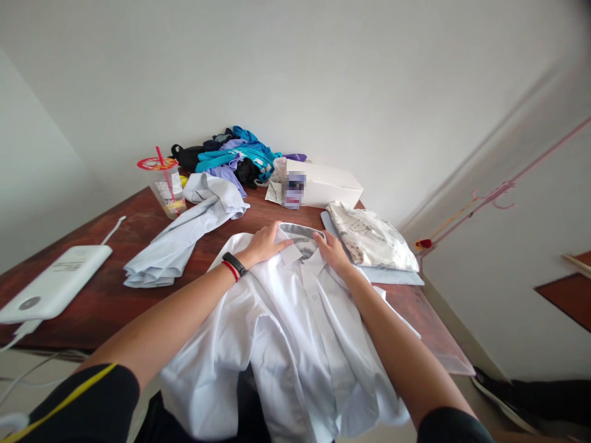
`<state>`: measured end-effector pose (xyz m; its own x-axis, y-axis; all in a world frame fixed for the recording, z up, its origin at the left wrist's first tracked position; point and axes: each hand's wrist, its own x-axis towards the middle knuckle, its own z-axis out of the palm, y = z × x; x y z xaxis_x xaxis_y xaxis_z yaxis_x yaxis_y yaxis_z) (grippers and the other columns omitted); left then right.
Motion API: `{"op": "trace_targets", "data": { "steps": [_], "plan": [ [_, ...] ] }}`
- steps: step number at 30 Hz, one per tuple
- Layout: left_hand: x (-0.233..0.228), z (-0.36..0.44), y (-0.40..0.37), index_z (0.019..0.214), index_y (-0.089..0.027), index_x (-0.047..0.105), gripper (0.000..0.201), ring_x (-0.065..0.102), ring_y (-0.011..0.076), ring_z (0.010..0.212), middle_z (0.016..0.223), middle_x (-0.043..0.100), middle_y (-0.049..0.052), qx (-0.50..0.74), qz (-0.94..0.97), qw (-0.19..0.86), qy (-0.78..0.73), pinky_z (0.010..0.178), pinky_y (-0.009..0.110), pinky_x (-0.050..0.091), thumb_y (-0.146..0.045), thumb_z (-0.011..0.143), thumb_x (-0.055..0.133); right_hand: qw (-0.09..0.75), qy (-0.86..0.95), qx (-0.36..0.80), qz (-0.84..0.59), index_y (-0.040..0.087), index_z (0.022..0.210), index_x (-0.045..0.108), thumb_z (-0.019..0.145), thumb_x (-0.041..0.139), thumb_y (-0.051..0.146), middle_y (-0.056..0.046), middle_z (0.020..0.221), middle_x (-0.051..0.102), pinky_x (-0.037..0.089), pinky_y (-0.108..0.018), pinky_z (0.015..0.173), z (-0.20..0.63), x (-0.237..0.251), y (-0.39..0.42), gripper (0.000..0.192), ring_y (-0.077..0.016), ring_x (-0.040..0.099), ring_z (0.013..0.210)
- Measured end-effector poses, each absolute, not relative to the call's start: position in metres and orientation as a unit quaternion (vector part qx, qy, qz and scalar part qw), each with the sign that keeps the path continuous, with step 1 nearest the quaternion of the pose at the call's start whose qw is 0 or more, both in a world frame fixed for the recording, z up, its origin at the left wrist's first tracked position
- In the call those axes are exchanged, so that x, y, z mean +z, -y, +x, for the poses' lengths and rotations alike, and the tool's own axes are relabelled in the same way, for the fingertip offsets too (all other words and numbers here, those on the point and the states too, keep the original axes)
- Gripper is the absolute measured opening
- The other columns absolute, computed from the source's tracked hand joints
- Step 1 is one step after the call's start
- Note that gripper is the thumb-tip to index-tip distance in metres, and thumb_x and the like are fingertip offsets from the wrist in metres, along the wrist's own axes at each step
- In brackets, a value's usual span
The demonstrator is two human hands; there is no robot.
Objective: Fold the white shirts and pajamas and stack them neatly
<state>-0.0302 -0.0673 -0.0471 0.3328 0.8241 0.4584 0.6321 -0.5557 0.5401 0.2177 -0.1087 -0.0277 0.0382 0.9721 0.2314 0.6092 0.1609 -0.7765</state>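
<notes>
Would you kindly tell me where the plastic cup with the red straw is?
In the head view, the cup stands at the table's far left, between the light blue shirt and the clothes pile.

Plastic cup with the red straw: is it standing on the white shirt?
No, the plastic cup stands on the bare wooden table, far left of the white shirt.

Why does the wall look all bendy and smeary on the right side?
Head view: the wide lens bends the wall and pink cord near that edge, and it smears there; the white shirt under both hands stays sharp, in soft even light without glare.
</notes>
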Motion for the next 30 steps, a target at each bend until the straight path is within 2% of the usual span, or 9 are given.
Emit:
{"op": "trace_targets", "data": {
  "steps": [8, 14, 17, 19, 22, 24, 27, 30],
  "plan": [
    [-0.046, -0.030, 0.070, 0.133, -0.025, 0.060, 0.058, 0.067, 0.0353, 0.120, 0.129, 0.070, 0.012, 0.411, 0.786, 0.168, -0.430, 0.102, 0.049, 0.053, -0.048, 0.083, 0.079, 0.380, 0.651, 0.232, -0.614, 0.022, 0.089, 0.063, 0.092, 0.046, 0.070, -0.004, 0.083, 0.068, 0.045, -0.036, 0.082, 0.215, -0.020, 0.114, 0.051, -0.0259, 0.062, 0.086],
    [-0.044, -0.028, 0.072, 0.135, -0.022, 0.055, 0.059, 0.064, 0.0310, 0.125, 0.133, 0.067, 0.011, 0.461, 0.779, 0.183, -0.384, 0.107, 0.047, 0.050, -0.037, 0.084, 0.080, 0.364, 0.652, 0.242, -0.620, 0.022, 0.091, 0.063, 0.092, 0.043, 0.074, -0.005, 0.088, 0.070, 0.045, -0.035, 0.083, 0.213, -0.015, 0.117, 0.056, -0.0254, 0.063, 0.088],
    [-0.044, -0.029, 0.071, 0.135, -0.024, 0.054, 0.057, 0.064, 0.0304, 0.124, 0.133, 0.067, 0.010, 0.465, 0.778, 0.186, -0.380, 0.106, 0.046, 0.051, -0.037, 0.085, 0.079, 0.306, 0.657, 0.236, -0.647, 0.022, 0.092, 0.065, 0.092, 0.042, 0.076, -0.007, 0.092, 0.072, 0.046, -0.037, 0.086, 0.215, -0.004, 0.118, 0.059, -0.0287, 0.065, 0.094],
    [-0.043, -0.030, 0.070, 0.132, -0.025, 0.056, 0.054, 0.065, 0.0305, 0.122, 0.131, 0.069, 0.009, 0.466, 0.775, 0.190, -0.382, 0.104, 0.045, 0.051, -0.038, 0.085, 0.079, 0.250, 0.662, 0.227, -0.669, 0.023, 0.086, 0.067, 0.090, 0.044, 0.079, -0.008, 0.088, 0.072, 0.047, -0.039, 0.085, 0.220, 0.008, 0.121, 0.060, -0.0304, 0.066, 0.094],
    [-0.040, -0.032, 0.070, 0.130, -0.024, 0.056, 0.050, 0.067, 0.0314, 0.120, 0.126, 0.071, 0.009, 0.479, 0.765, 0.185, -0.389, 0.101, 0.045, 0.053, -0.041, 0.088, 0.077, 0.175, 0.665, 0.250, -0.682, 0.023, 0.071, 0.064, 0.088, 0.048, 0.080, -0.008, 0.076, 0.070, 0.049, -0.037, 0.075, 0.231, 0.026, 0.133, 0.061, -0.0288, 0.066, 0.082],
    [-0.038, -0.032, 0.071, 0.131, -0.023, 0.055, 0.048, 0.068, 0.0317, 0.117, 0.123, 0.072, 0.010, 0.489, 0.757, 0.177, -0.397, 0.098, 0.045, 0.054, -0.043, 0.091, 0.074, 0.133, 0.672, 0.293, -0.667, 0.022, 0.068, 0.064, 0.085, 0.055, 0.079, -0.007, 0.072, 0.069, 0.049, -0.034, 0.068, 0.242, 0.035, 0.146, 0.060, -0.0258, 0.065, 0.073],
    [-0.034, -0.031, 0.075, 0.131, -0.023, 0.055, 0.046, 0.071, 0.0303, 0.107, 0.117, 0.073, 0.009, 0.499, 0.753, 0.165, -0.396, 0.091, 0.043, 0.055, -0.045, 0.093, 0.071, 0.092, 0.691, 0.371, -0.613, 0.020, 0.078, 0.072, 0.077, 0.073, 0.072, -0.006, 0.077, 0.073, 0.052, -0.032, 0.066, 0.264, 0.041, 0.169, 0.052, -0.0239, 0.066, 0.073],
    [-0.032, -0.030, 0.077, 0.128, -0.023, 0.056, 0.042, 0.072, 0.0292, 0.098, 0.110, 0.074, 0.007, 0.509, 0.751, 0.151, -0.392, 0.086, 0.041, 0.055, -0.045, 0.094, 0.070, 0.089, 0.693, 0.454, -0.554, 0.018, 0.097, 0.077, 0.072, 0.082, 0.064, -0.007, 0.091, 0.077, 0.057, -0.034, 0.074, 0.291, 0.042, 0.191, 0.053, -0.0265, 0.070, 0.083]
  ]
}}
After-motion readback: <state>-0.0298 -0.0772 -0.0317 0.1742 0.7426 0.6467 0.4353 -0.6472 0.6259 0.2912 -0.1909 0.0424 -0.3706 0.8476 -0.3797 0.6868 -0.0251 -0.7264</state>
